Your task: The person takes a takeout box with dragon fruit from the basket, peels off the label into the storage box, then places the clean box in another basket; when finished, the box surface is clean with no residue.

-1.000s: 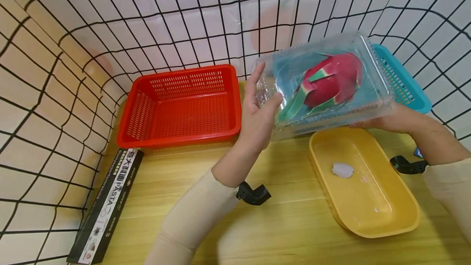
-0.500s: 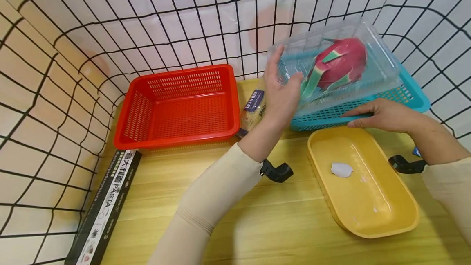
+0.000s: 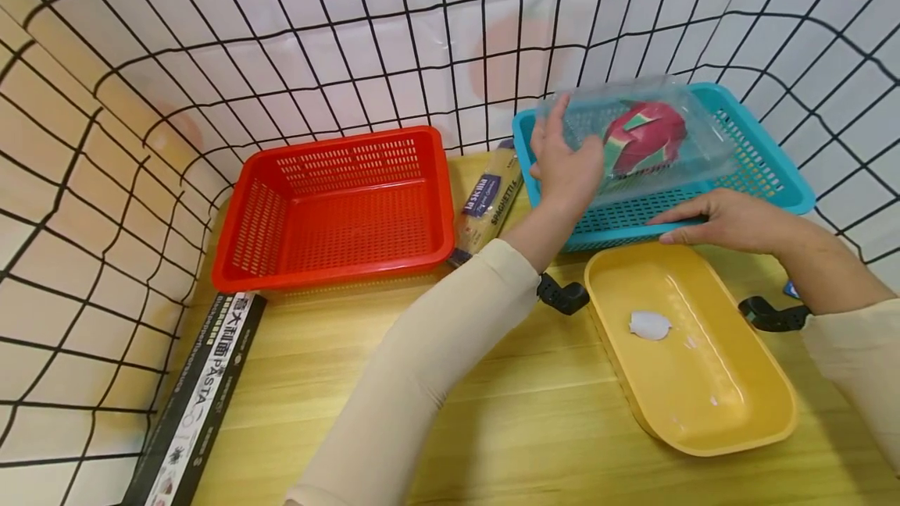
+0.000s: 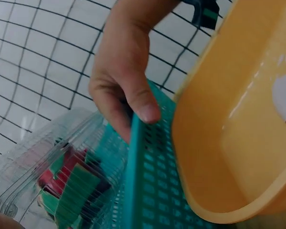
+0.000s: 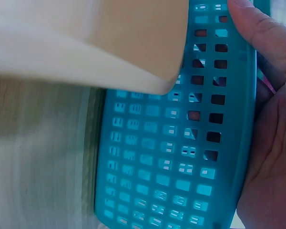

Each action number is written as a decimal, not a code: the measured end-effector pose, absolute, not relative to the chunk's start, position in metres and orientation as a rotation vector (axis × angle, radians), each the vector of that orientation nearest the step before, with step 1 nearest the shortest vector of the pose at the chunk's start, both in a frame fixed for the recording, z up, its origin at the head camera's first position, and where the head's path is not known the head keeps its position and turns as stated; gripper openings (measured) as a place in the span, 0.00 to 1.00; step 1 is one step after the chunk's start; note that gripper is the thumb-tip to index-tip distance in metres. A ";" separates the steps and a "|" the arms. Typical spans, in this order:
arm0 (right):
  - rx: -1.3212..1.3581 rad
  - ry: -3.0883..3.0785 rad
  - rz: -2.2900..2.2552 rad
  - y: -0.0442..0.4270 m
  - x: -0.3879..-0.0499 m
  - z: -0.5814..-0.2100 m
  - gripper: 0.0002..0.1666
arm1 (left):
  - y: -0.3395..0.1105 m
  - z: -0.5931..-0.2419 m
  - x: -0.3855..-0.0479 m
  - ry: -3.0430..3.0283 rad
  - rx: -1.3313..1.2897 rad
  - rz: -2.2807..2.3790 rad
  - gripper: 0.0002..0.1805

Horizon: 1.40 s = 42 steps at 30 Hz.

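Note:
My left hand (image 3: 568, 170) grips the left end of a clear plastic box (image 3: 699, 151), which is tilted over the blue slotted basket (image 3: 762, 151). Inside the box lies a red dragon fruit (image 3: 645, 139) with green scales, also visible through the plastic in the left wrist view (image 4: 69, 179). My right hand (image 3: 734, 219) pinches the basket's front rim. In the right wrist view its thumb (image 5: 264, 28) presses the outer wall, while fingers show through the slots. How far the box's underside sits within the basket cannot be told.
A yellow tray (image 3: 738, 381) holding a whitish piece (image 3: 650, 325) stands against the basket's front. Left of the basket lie a spaghetti packet (image 3: 488, 197) and a red basket (image 3: 337, 260). A black pasta box (image 3: 200, 397) lies at far left. Black wire mesh (image 3: 422, 69) encloses the table.
My left hand has carried the box rightward and lowered it over the blue basket. My right hand, earlier partly behind the box, is on the basket's rim. The spaghetti packet has come into view.

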State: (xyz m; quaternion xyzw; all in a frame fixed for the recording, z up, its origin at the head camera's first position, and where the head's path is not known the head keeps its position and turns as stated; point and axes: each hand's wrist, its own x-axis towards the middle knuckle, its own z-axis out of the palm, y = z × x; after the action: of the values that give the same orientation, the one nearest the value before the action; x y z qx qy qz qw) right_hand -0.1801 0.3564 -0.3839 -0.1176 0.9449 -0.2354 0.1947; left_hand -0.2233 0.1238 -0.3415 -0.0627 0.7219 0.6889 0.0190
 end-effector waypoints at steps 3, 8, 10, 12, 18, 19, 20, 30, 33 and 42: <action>-0.324 2.640 -0.673 0.356 -0.180 -0.384 0.25 | 0.133 -0.346 -0.232 2.256 -0.264 2.102 0.41; -0.338 2.620 -0.688 0.354 -0.183 -0.387 0.26 | 0.139 -0.357 -0.246 2.289 -0.355 2.003 0.39; -0.349 2.617 -0.696 0.353 -0.184 -0.388 0.25 | 0.139 -0.361 -0.250 2.322 -0.365 1.925 0.38; -0.351 2.617 -0.703 0.352 -0.185 -0.388 0.25 | 0.138 -0.364 -0.252 2.367 -0.342 1.824 0.37; -0.357 2.623 -0.694 0.351 -0.187 -0.389 0.25 | 0.129 -0.363 -0.251 2.468 -0.187 1.526 0.40; -0.356 2.624 -0.692 0.351 -0.188 -0.389 0.25 | 0.127 -0.362 -0.251 2.481 -0.149 1.503 0.41; -0.354 2.624 -0.690 0.352 -0.188 -0.389 0.25 | 0.125 -0.362 -0.250 2.504 -0.106 1.481 0.41; -0.379 2.613 -0.697 0.351 -0.197 -0.391 0.25 | 0.087 -0.353 -0.240 2.626 0.317 1.486 0.37; -0.388 2.612 -0.697 0.350 -0.201 -0.392 0.25 | 0.066 -0.354 -0.233 2.655 0.381 1.466 0.36; -0.401 2.634 -0.652 0.348 -0.210 -0.392 0.26 | -0.001 -0.371 -0.209 2.848 0.426 1.239 0.33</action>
State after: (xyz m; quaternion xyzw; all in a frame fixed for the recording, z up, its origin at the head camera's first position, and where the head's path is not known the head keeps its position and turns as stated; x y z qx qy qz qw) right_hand -0.2101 0.3482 -0.3924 -0.1431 0.9412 -0.2330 0.1983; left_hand -0.2092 -0.0008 -0.3706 0.1359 0.9085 0.3951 0.0035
